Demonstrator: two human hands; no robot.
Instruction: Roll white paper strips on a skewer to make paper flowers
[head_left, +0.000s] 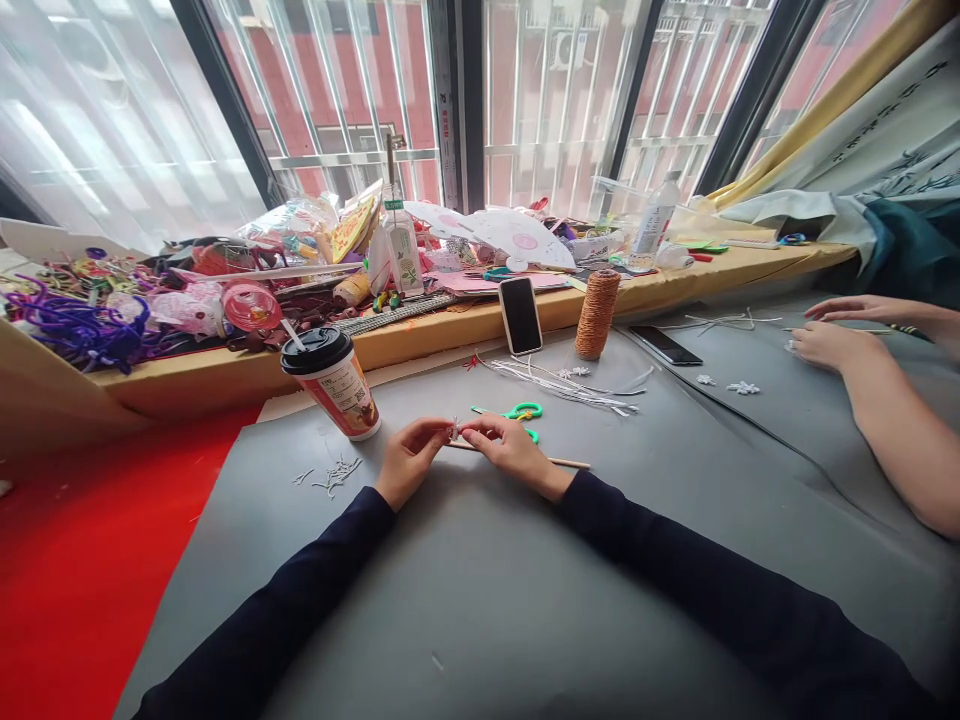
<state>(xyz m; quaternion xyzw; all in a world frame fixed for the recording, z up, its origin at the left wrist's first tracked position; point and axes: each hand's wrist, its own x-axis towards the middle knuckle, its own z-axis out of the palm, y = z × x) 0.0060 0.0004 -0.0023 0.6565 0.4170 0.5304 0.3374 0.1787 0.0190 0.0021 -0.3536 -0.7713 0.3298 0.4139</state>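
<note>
Both my hands meet over the grey table, pinching a small whitish piece between their fingertips. My left hand grips it from the left, my right hand from the right. Its exact shape is too small to tell. A thin wooden stick lies under my right hand. Just behind that hand are green-handled scissors, partly hidden. Short grey-white pieces lie scattered left of my left hand. Farther back lies a bundle of white strips.
A lidded paper cup stands at the left. Behind are an upright phone, a twine spool and a cluttered ledge. At right, another person's hands work near a flat phone and white flower shapes.
</note>
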